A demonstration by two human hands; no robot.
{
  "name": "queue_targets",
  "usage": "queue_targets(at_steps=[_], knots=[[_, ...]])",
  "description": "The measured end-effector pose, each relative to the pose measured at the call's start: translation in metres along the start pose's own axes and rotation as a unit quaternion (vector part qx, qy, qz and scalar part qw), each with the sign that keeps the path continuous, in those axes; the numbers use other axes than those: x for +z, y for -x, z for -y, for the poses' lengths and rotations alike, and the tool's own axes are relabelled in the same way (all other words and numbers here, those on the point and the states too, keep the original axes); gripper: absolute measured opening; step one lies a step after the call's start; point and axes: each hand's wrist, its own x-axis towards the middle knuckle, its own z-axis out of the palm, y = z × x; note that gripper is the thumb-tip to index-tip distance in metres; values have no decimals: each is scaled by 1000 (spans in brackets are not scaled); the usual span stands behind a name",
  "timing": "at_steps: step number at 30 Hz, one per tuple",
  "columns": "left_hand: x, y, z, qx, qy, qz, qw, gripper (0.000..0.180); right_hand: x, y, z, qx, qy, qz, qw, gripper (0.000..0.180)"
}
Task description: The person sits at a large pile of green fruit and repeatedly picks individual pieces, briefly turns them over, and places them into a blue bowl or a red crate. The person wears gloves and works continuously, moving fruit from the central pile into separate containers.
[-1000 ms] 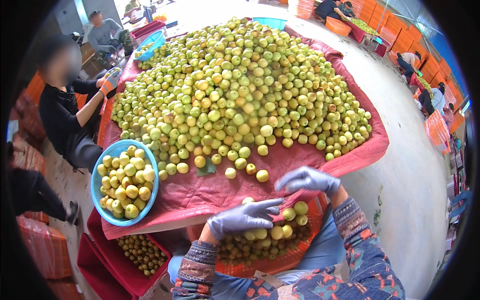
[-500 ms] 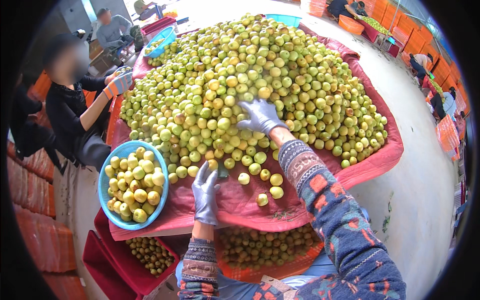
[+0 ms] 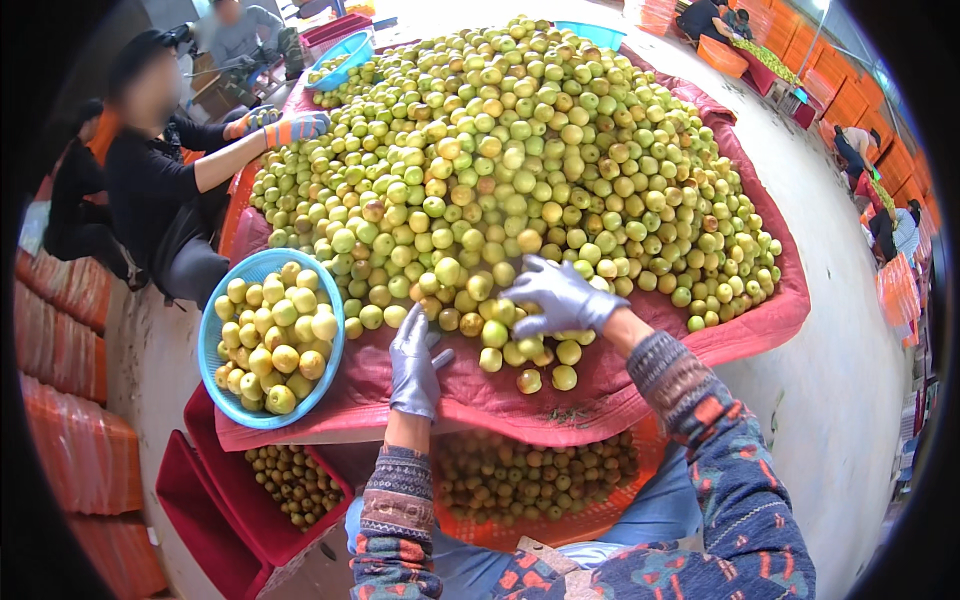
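A large heap of small round yellow-green fruits (image 3: 480,170), which look like jujubes, some with brown patches, covers a table with red padded cloth (image 3: 480,385). My left hand (image 3: 414,370), in a grey glove, rests at the heap's near edge with its fingers stretched out, open and holding nothing. Also grey-gloved, my right hand (image 3: 562,297) reaches over the front of the heap with fingers spread, its palm over several fruits. Part of what lies beneath that palm is hidden. Left of my left hand stands a blue basket (image 3: 211,345) filled with paler fruits.
Under the table edge are an orange crate (image 3: 650,455) and a red-lined crate (image 3: 215,430), both holding browner fruits. A co-worker in black (image 3: 160,190) sits at the left, gloved hands at the heap. Further blue baskets (image 3: 590,35) stand at the far side.
My right hand has drawn back toward me from the middle of the heap, and fruits have rolled to the front. My left hand stays near the same spot. The co-worker's hands reach the heap.
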Motion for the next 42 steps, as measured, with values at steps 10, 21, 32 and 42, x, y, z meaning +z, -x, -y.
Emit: queue_targets(at_steps=[10, 21, 32, 42], knots=[[10, 4, 0, -18, 54, -10, 998, 52, 47, -89, 45, 71, 78, -262, 959, 35], [1, -14, 22, 276, -230, -51, 932, 43, 36, -18, 44, 71, -17, -422, 904, 15], [42, 44, 15, 380, -672, 158, 616, 51, 44, 128, -16, 165, -142, -246, 945, 60], [32, 26, 15, 417, -657, 43, 627, 62, 35, 147, -22, 337, -183, -303, 873, 23]])
